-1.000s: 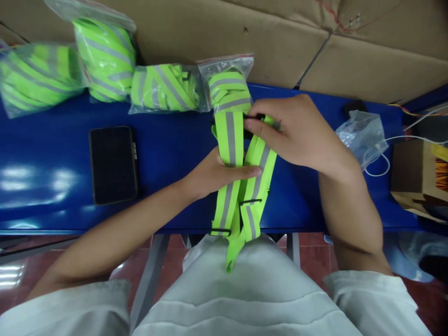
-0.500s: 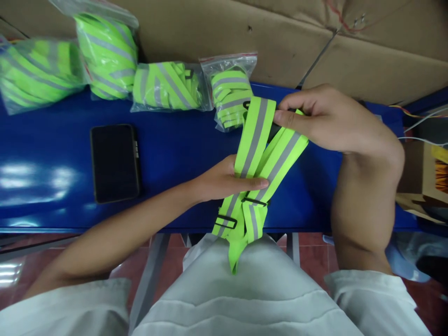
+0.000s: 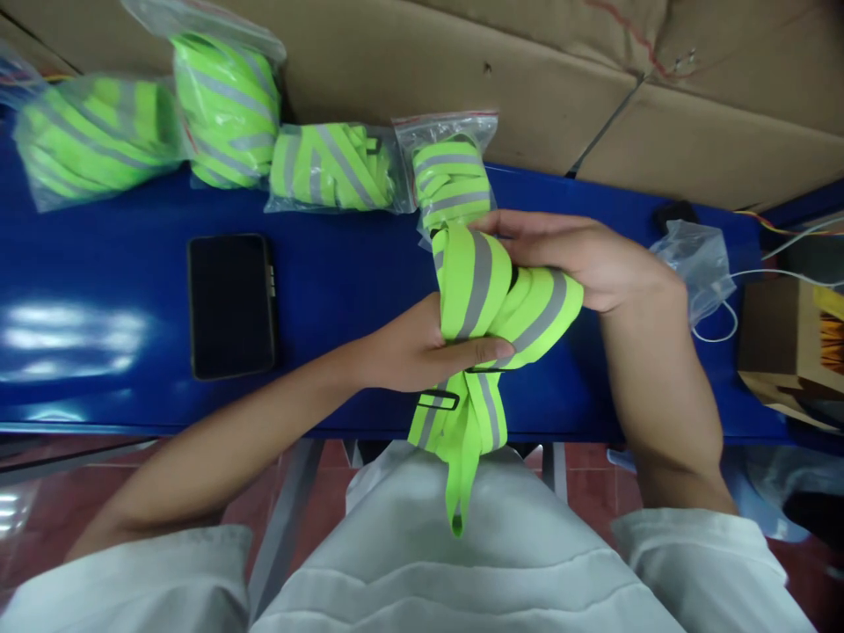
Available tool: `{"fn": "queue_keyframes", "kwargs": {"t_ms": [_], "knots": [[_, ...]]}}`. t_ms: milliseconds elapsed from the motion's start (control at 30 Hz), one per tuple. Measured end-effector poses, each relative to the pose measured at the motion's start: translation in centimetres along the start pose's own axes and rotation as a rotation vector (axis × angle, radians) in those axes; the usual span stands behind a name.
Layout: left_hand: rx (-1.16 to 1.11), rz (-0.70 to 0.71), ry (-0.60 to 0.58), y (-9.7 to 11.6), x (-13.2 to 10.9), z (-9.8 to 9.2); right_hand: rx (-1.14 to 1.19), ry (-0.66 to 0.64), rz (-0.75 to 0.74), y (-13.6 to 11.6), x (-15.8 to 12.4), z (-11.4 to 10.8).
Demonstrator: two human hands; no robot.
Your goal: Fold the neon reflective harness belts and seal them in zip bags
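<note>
A neon-green reflective strap vest (image 3: 491,299) with grey stripes and black buckles lies folded over between both hands above the blue table (image 3: 343,281). My left hand (image 3: 412,347) pinches the straps at their middle, thumb on top. My right hand (image 3: 580,259) grips the far ends and bends them back toward me into a loop. The loose tail hangs over the table edge onto my white shirt.
Several clear bags of folded green straps (image 3: 336,167) line the far edge against cardboard boxes (image 3: 527,70). A black phone (image 3: 230,303) lies at left. An empty plastic bag (image 3: 692,259), white cables and a brown box (image 3: 788,338) sit at right.
My right hand lifted the strap ends up and to the right, then folded them back down toward my left hand, so the flat straps now form a loop.
</note>
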State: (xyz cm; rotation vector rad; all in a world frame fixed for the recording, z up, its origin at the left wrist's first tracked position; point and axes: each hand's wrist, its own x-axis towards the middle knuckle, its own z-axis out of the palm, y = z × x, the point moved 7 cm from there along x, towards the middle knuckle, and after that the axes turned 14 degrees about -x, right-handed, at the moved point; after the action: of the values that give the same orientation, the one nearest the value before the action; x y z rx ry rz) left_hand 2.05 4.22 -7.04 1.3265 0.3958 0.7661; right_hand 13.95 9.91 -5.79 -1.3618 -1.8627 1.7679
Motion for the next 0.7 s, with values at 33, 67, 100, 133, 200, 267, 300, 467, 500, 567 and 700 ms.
{"fn": "queue_keyframes", "kwargs": {"t_ms": [33, 67, 100, 133, 200, 267, 300, 467, 500, 567, 700], "knots": [[0.015, -0.004, -0.015, -0.2, 0.0, -0.1, -0.068, 0.002, -0.037, -0.2, 0.2, 0.0], [0.027, -0.013, -0.027, -0.5, 0.0, -0.3, -0.159, 0.013, -0.085, -0.5, 0.2, -0.1], [0.034, -0.022, -0.034, -0.8, 0.0, -0.4, -0.263, 0.035, -0.139, -0.9, 0.1, -0.4], [0.038, -0.027, -0.039, -1.1, 0.1, -0.5, -0.369, 0.054, -0.192, -1.4, -0.2, -0.6], [0.043, -0.018, -0.046, -1.5, 0.2, -0.6, -0.543, 0.047, -0.264, -2.3, -1.0, -0.9], [0.055, 0.006, -0.051, -1.7, 0.3, -0.6, -0.653, -0.025, -0.277, -2.6, -1.7, -0.4], [0.062, 0.015, -0.066, -1.7, 0.3, -0.6, -0.701, -0.065, -0.282, -2.6, -2.0, -0.1], [0.012, -0.061, -0.093, -2.0, 0.5, -0.5, -0.941, -0.049, -0.28, -2.6, -2.0, 1.3], [-0.017, -0.099, -0.058, -2.1, 0.5, -0.7, -0.949, -0.04, -0.263, -2.5, -1.8, 1.4], [-0.12, -0.204, -0.001, -2.4, 0.4, -0.9, -0.907, -0.036, -0.237, -2.5, -1.5, 1.5], [-0.444, -0.445, 0.006, -3.4, 0.1, -0.1, -0.772, -0.053, -0.215, -2.4, -1.1, 1.8]]}}
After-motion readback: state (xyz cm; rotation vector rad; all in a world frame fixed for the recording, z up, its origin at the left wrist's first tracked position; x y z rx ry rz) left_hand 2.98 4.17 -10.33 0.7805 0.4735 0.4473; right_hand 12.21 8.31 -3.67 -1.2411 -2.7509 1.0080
